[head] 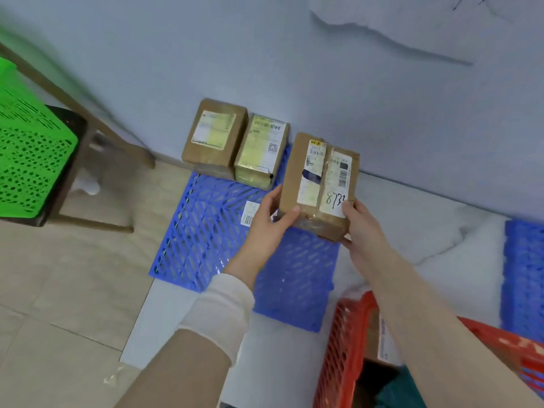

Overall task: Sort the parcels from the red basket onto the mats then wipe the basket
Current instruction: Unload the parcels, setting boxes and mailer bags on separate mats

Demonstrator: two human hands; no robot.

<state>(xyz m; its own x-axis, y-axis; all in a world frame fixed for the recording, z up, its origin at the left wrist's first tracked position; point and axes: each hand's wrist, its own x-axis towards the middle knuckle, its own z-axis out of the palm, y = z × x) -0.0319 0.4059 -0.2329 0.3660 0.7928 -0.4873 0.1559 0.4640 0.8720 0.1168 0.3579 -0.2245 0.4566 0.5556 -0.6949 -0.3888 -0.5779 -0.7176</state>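
Head view: parcel sorting partly done.
Left hand (272, 214) and right hand (357, 228) grip a labelled cardboard parcel (319, 184) over the blue mat (206, 231); two taped parcels (215, 134) already stand at its far edge; the red basket (343, 348) holds more; wiping apparently remains.

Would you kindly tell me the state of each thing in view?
Labelled parcel, held in both hands over the blue mat.
Left hand, grips the parcel's left edge.
Right hand, grips its right edge.
Brown box, lying at the mat's far edge.
Taped box, lying beside it.
Red basket, not yet empty.
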